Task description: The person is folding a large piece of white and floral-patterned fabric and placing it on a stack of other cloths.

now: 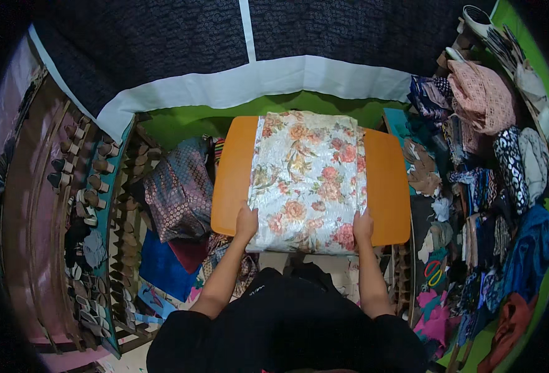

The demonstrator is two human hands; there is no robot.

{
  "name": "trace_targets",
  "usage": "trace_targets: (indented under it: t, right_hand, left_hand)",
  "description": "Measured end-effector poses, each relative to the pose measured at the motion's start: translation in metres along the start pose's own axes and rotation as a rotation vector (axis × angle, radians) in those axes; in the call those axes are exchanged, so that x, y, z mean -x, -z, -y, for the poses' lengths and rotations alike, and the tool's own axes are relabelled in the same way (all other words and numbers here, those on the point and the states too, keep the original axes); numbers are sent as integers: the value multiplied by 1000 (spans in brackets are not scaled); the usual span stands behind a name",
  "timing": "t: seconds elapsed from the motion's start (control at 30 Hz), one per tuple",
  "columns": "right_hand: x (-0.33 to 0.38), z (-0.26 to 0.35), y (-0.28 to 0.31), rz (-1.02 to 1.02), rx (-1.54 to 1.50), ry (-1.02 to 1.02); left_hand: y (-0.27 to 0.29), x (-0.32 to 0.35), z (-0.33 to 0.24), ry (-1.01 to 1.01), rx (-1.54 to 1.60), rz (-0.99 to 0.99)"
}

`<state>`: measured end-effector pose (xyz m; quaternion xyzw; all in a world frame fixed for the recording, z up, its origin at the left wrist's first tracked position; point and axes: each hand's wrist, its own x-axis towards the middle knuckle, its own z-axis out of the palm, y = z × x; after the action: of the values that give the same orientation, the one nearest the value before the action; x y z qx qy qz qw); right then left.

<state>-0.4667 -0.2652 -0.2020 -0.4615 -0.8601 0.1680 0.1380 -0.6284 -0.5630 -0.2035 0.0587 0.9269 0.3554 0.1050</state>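
A folded white cloth with red and orange roses and a slight sheen lies over the middle of an orange tabletop. Its near end reaches past the table's front edge. My left hand grips the cloth's left side close to that edge, fingers closed on it. At the opposite side, my right hand holds the cloth's right edge in the same way. Folded layers show along the right side. Most of my fingertips are hidden behind or under the fabric.
Patterned dark cloths are heaped left of the table, above a blue cloth. A shoe rack with several shoes stands farther left. On the right are shelves of piled clothes, including a pink knitted bundle. A dark curtain hangs at the back.
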Motion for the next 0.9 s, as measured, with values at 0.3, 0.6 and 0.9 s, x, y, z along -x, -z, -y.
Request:
trace_targets:
  t: [0.3, 0.6, 0.9]
  right_hand:
    - [135, -42, 3, 76, -118, -60]
    - [191, -67, -11, 268, -155, -192]
    - [108, -50, -40, -187, -328, -50]
  left_hand:
    - [22, 111, 77, -31, 142, -38]
    - [30, 141, 122, 49, -101, 76]
    - [37, 12, 32, -333, -58, -237]
